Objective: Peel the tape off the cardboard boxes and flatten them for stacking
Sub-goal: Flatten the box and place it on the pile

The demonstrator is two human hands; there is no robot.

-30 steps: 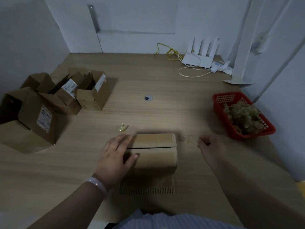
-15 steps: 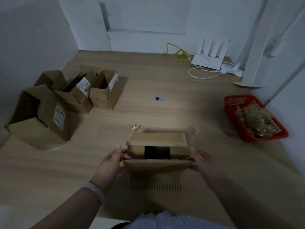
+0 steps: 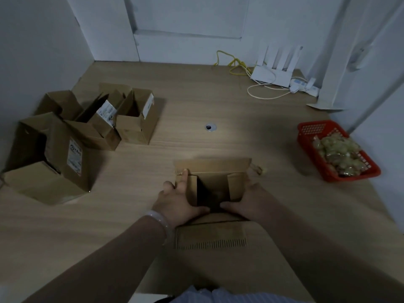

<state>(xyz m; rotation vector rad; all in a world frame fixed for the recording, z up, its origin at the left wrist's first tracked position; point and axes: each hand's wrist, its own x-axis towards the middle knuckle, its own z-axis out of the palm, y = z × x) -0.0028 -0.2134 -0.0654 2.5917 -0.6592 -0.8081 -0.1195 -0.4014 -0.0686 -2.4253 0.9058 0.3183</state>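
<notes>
Grip: left hand (image 3: 177, 200) and right hand (image 3: 244, 199) clamp the open box (image 3: 215, 184) by its short ends, thumbs apparently over the near edge; box mid-surface (image 3: 218, 101), long axis left-right.

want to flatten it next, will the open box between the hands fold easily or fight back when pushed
The open box is probably light: nothing shows inside it. Its flaps already stand loose, so it should fold along its creases under the left hand and right hand. Thin corrugated walls may spring back.

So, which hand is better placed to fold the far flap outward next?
Probably the left hand: its index finger already touches the far flap of the open box; the right hand grips the near edge.
</notes>
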